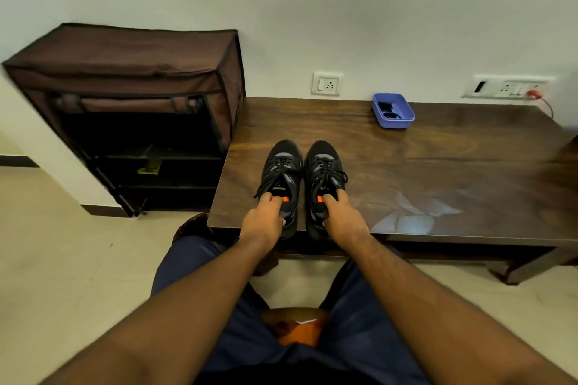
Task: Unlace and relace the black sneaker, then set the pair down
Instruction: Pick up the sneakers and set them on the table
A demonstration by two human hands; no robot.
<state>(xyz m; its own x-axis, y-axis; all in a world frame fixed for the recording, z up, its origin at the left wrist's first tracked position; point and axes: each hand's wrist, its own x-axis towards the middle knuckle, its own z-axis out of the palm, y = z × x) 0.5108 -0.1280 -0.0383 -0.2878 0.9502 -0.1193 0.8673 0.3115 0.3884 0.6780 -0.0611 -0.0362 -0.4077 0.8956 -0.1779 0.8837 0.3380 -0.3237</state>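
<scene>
Two black sneakers stand side by side near the front edge of a dark wooden table (pixel 438 172), toes pointing away from me. Both are laced with black laces and show orange tabs inside. My left hand (pixel 262 222) grips the heel collar of the left sneaker (pixel 281 166), fingers hooked into its opening. My right hand (pixel 342 219) grips the right sneaker (pixel 323 166) the same way. The heels of both shoes are partly hidden by my hands.
A blue plastic tray (pixel 393 111) holding dark items sits at the table's back edge. A brown fabric shoe rack (pixel 131 109) stands left of the table against the wall. Wall sockets and a red cable (pixel 542 100) are at the back right. My knees sit below the table edge.
</scene>
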